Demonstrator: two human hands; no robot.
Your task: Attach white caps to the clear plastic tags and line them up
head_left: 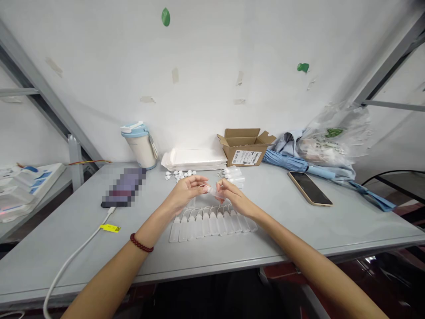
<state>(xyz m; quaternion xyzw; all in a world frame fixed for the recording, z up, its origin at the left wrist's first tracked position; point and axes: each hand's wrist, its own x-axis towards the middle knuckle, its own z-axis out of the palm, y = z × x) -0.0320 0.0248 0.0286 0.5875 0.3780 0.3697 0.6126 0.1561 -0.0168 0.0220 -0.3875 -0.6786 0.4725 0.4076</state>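
Observation:
Above the middle of the table, both hands hold one small translucent plastic bottle (215, 192). My left hand (184, 194) pinches its capped end, where a thin white cord loop shows. My right hand (235, 196) grips the other end, its fingers hiding part of the body. Just below the hands lies a neat row of several similar translucent bottles (212, 225), their cord loops pointing away from me. Behind my left hand is a cluster of small white caps (179, 176). A few more bottles with cords (235, 175) lie beyond my right hand.
White padded envelopes (197, 158) are stacked by the wall beside an open cardboard box (245, 148). A tumbler (141, 146) and a charging phone (124, 188) stand left. On the right are another phone (310, 188), a blue umbrella (288, 161) and a plastic bag (335, 137).

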